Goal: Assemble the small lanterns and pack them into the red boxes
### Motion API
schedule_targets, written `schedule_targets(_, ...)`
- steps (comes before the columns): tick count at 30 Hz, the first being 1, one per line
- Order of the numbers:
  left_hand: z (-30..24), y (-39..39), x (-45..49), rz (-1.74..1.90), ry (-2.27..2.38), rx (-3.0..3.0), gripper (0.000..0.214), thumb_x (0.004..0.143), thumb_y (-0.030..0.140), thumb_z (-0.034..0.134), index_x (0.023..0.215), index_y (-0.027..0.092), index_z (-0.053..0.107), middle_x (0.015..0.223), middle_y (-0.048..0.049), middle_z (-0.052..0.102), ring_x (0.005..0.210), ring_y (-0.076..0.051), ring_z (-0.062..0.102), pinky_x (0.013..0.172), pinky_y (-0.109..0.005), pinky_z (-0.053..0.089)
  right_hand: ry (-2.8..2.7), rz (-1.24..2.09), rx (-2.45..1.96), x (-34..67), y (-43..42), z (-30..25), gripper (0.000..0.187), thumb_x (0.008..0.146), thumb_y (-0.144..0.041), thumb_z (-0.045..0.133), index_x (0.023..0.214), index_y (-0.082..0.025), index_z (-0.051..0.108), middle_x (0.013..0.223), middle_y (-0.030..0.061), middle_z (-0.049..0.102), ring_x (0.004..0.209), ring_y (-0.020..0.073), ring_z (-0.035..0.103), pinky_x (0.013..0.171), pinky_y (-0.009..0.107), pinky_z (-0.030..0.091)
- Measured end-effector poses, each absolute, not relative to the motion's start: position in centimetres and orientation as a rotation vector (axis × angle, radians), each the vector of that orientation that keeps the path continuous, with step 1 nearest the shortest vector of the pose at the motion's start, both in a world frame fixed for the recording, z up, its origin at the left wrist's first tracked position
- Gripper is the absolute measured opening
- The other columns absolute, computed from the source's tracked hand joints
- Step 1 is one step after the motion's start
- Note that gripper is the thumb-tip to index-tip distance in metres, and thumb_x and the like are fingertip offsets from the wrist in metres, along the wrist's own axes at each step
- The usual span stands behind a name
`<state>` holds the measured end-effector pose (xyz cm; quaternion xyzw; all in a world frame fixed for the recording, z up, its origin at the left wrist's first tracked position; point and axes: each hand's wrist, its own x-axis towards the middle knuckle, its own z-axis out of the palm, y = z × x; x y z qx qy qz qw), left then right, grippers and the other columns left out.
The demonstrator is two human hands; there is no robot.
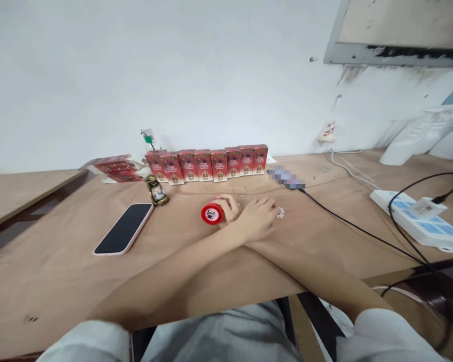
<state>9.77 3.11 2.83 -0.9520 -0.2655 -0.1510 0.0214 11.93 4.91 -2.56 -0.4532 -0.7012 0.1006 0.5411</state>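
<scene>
My forearms cross over the table, the left above the right. My right hand (228, 207) is left of the crossing, fingers wrapped round a red round-based item (207, 215). Its underside, with a white centre and dark marks, faces me; the hand hides the rest. My left hand (259, 217) lies palm down to the right, fingers apart and bent towards the tabletop, fingertips partly hidden. Beside those fingers is a small white scrap (280, 213). A small bronze-coloured lantern (156, 191) stands upright to the left, touched by neither hand.
A row of red boxes (204, 166) stands along the wall, with more boxes (119, 168) lying at its left. A pink-edged phone (124, 230) lies front left. A blurred device (286, 178) trails a black cable to the right, near a white power strip (423, 221).
</scene>
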Motion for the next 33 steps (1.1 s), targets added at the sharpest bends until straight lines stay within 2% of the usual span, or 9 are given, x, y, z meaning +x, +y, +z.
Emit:
schedule_targets(3, 2.1, 5.6, 14.6, -0.241, -0.995, -3.064, 0.029, 0.08, 0.02, 0.055, 0.107, 0.01, 0.059, 0.119, -0.0162, 0.055, 0.113, -0.028, 0.048, 0.092, -0.037, 0.041, -1.791, 0.237, -1.049, 12.1, 4.9, -2.0, 0.021, 0.09, -0.033, 0.053, 0.11, -0.027, 0.058, 0.116, 0.0046, 0.058, 0.103, 0.0188, 0.058, 0.086, 0.036, 0.051)
schedule_targets(5, 1.6, 7.2, 16.4, -0.194, -1.097, -3.065, 0.027, 0.081, 0.018, 0.055, 0.105, 0.006, 0.06, 0.117, -0.0195, 0.057, 0.112, -0.029, 0.05, 0.093, -0.037, 0.042, -1.846, 0.241, -1.031, 12.1, 4.8, -1.9, 0.026, 0.091, -0.035, 0.052, 0.114, -0.021, 0.057, 0.119, 0.0071, 0.057, 0.101, 0.018, 0.059, 0.086, 0.037, 0.051)
schedule_targets(9, 0.9, 8.8, 16.7, -0.157, -1.235, -3.078, 0.021, 0.081, 0.014, 0.056, 0.099, 0.006, 0.064, 0.107, -0.0185, 0.063, 0.102, -0.026, 0.057, 0.088, -0.034, 0.044, -1.909, 0.27, -1.016, 11.7, 4.7, -2.2, 0.027, 0.092, -0.034, 0.051, 0.114, -0.019, 0.057, 0.119, 0.0076, 0.057, 0.1, 0.0179, 0.059, 0.086, 0.038, 0.052)
schedule_targets(13, 0.5, 8.2, 15.0, -0.144, -1.34, -3.126, 0.023, 0.08, 0.021, 0.062, 0.1, 0.01, 0.064, 0.099, -0.0134, 0.066, 0.096, -0.024, 0.06, 0.081, -0.03, 0.046, -1.922, 0.311, -1.037, 11.1, 5.1, -2.6, 0.019, 0.089, -0.029, 0.056, 0.108, -0.028, 0.061, 0.101, 0.001, 0.061, 0.095, 0.0171, 0.06, 0.081, 0.032, 0.051)
schedule_targets(17, 0.3, 7.2, 12.9, -0.144, -1.388, -3.211, 0.014, 0.077, 0.023, 0.068, 0.087, 0.013, 0.067, 0.089, -0.0074, 0.067, 0.087, -0.019, 0.06, 0.075, -0.025, 0.045, -1.916, 0.328, -1.077, 10.8, 5.6, -2.8, 0.02, 0.089, -0.023, 0.053, 0.102, -0.035, 0.062, 0.089, 0.0004, 0.061, 0.089, 0.0176, 0.059, 0.075, 0.028, 0.049)
schedule_targets(23, -0.1, 6.6, 10.8, -0.206, -1.424, -3.333, 0.011, 0.072, 0.024, 0.072, 0.076, 0.015, 0.067, 0.071, -0.0021, 0.066, 0.068, -0.014, 0.057, 0.064, -0.024, 0.042, -2.009, 0.297, -1.042, 11.2, 6.0, -3.2, 0.017, 0.091, -0.029, 0.049, 0.102, -0.034, 0.061, 0.094, 0.0017, 0.062, 0.086, 0.0174, 0.058, 0.073, 0.028, 0.046)
schedule_targets(26, -0.3, 6.3, 10.6, -0.267, -1.438, -3.355, 0.013, 0.072, 0.022, 0.072, 0.081, 0.015, 0.066, 0.074, -0.0025, 0.067, 0.07, -0.014, 0.058, 0.063, -0.024, 0.041, -2.09, 0.219, -1.015, 11.2, 6.0, -3.5, 0.016, 0.09, -0.028, 0.052, 0.102, -0.034, 0.061, 0.1, 0.0013, 0.062, 0.09, 0.0175, 0.057, 0.075, 0.028, 0.046)
schedule_targets(30, -0.2, 5.9, 10.6, -0.33, -1.426, -3.362, 0.032, 0.068, 0.021, 0.075, 0.096, 0.014, 0.062, 0.082, -0.0033, 0.067, 0.074, -0.015, 0.059, 0.061, -0.022, 0.04, -2.089, 0.098, -1.064, 10.5, 5.7, -4.4, 0.019, 0.091, -0.025, 0.05, 0.103, -0.033, 0.062, 0.112, 0.0015, 0.06, 0.097, 0.0195, 0.055, 0.083, 0.032, 0.044)
schedule_targets(33, -0.1, 5.8, 10.5, -0.324, -1.382, -3.381, 0.028, 0.069, 0.019, 0.075, 0.094, 0.013, 0.063, 0.08, -0.003, 0.066, 0.076, -0.015, 0.059, 0.062, -0.021, 0.04, -2.044, 0.04, -1.082, 10.0, 5.5, -5.0, 0.021, 0.093, -0.025, 0.046, 0.104, -0.032, 0.063, 0.116, 0.0014, 0.06, 0.102, 0.0202, 0.055, 0.085, 0.033, 0.043)
